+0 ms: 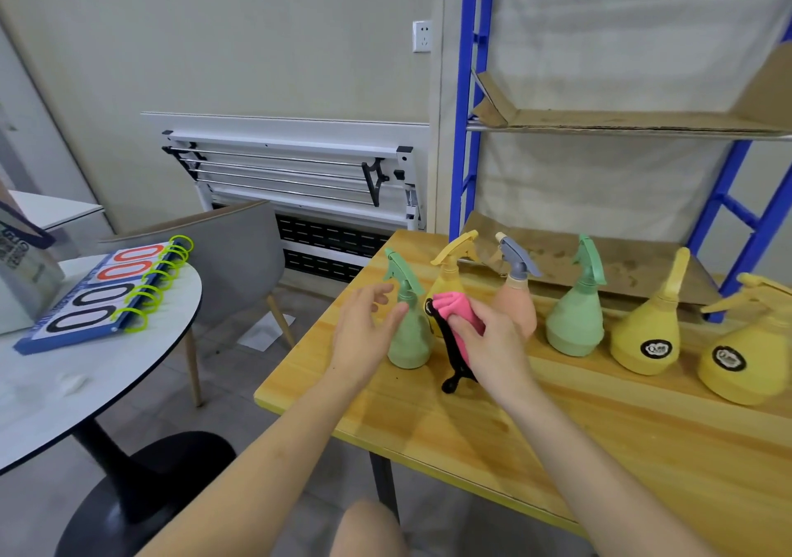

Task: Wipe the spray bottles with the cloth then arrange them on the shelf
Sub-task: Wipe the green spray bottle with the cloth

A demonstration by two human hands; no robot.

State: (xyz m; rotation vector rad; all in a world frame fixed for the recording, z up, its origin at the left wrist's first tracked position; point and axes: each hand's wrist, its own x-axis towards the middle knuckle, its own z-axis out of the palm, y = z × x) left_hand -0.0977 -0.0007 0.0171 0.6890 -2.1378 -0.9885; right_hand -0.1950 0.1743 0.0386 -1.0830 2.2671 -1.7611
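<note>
Several spray bottles stand on the wooden table (557, 436). At the left is a green bottle (408, 333), with a yellow bottle (450, 278) behind it, then a pink bottle with a grey trigger (516, 295), another green bottle (576, 316) and two yellow bottles (649, 333) (741, 359). My right hand (488, 338) grips a pink cloth with black trim (454, 320) just right of the left green bottle. My left hand (364, 325) hovers at that bottle's left side, fingers spread, its thumb close to the neck.
A blue-framed shelf (465, 136) with cardboard-lined boards (621, 123) rises behind the table. To the left stand a round white table (85, 385) bearing a flip scoreboard (107, 290), a grey chair (240, 248) and a folded white rack (300, 170) against the wall.
</note>
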